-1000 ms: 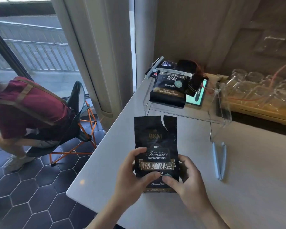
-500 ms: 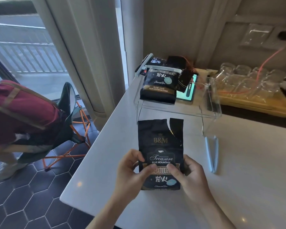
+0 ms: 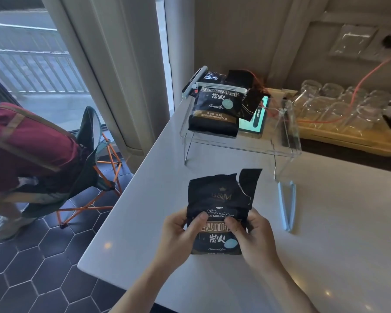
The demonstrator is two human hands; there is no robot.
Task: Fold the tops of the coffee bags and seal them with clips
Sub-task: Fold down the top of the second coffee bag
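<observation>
Coffee bag [image 3: 221, 204], black and torn open at the top, stands upright on the white table [image 3: 325, 222], its long axis running toward twelve o'clock. Left hand [image 3: 178, 233] and right hand [image 3: 253, 236] each grip a lower side, thumbs curled across the front. The unfolded top lies at twelve o'clock from both grips. A pale blue clip [image 3: 287, 204] lies at two o'clock, nearer the right hand.
</observation>
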